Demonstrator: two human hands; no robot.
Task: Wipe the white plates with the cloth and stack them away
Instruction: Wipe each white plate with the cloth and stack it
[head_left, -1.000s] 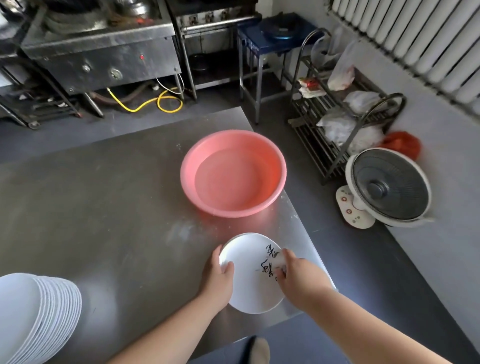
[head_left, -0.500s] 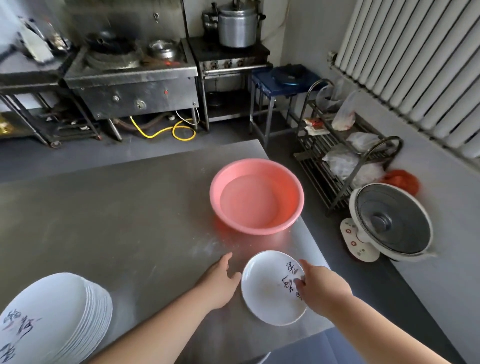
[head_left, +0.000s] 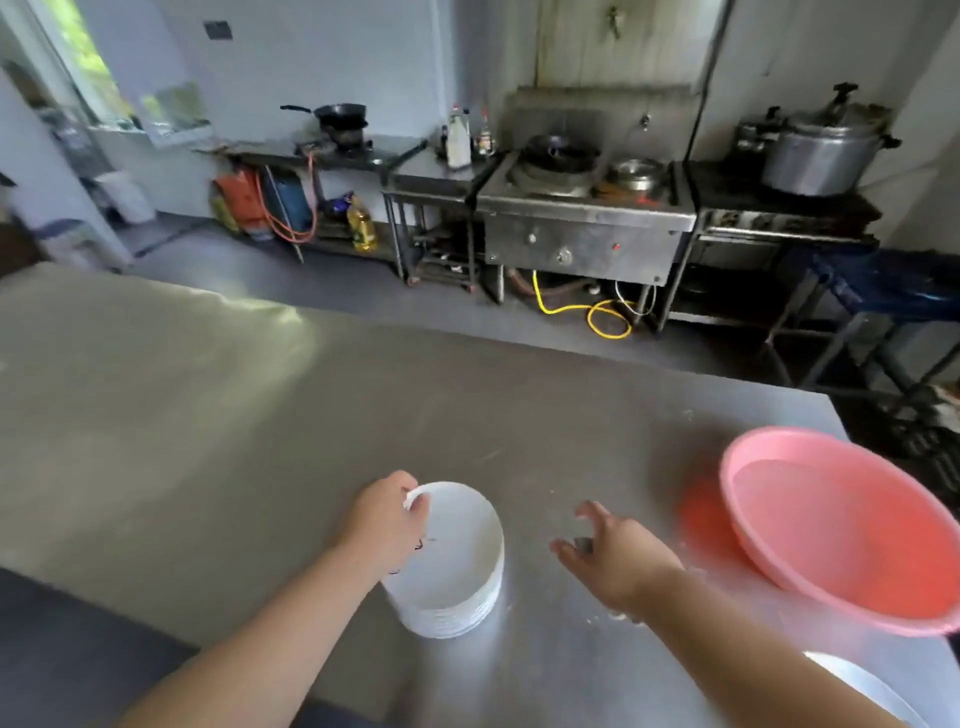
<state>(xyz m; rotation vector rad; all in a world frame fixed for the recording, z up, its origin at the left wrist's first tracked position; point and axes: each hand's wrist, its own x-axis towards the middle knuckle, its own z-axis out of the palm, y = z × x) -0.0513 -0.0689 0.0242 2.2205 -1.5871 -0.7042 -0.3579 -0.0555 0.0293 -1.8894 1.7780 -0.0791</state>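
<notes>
Gripping with the left hand (head_left: 384, 519): fingers curled over the far-left rim of the top plate (head_left: 460, 540), thumb side not clearly seen, so a narrow hold on the edge only. Resting under it, a stack of white plates (head_left: 452, 616), neat and upright, near the middle of the steel table (head_left: 260, 441). Showing on the top plate, just beside the gripping hand, a few black marks (head_left: 418, 544).

To the right of the stack, and apart from it, hovering low over the table: the right hand (head_left: 618, 558), fingers spread wide and straight, with no clear hold on anything. Seen at its fingers, only a small grey blur, too smeared to name. Not possible to find the cloth with certainty anywhere in the view.

Further right, partly over the table edge, a pink basin (head_left: 852, 535), tilted in this wide view; not possible to say if water is inside. At the near right corner, cut by the frame, the edge of another white plate (head_left: 867, 688), well apart from the stack. Far behind the table, a steel stove (head_left: 582, 223) against the wall.

Judging the progress: several plates already stacked, so probably a good part of the work done. Still open: the marks on the top plate, which suggest wiping not finished there or a plate only just laid down; the plate at the near right, likely waiting for its turn. Impossible to tell how many more remain outside the view.
</notes>
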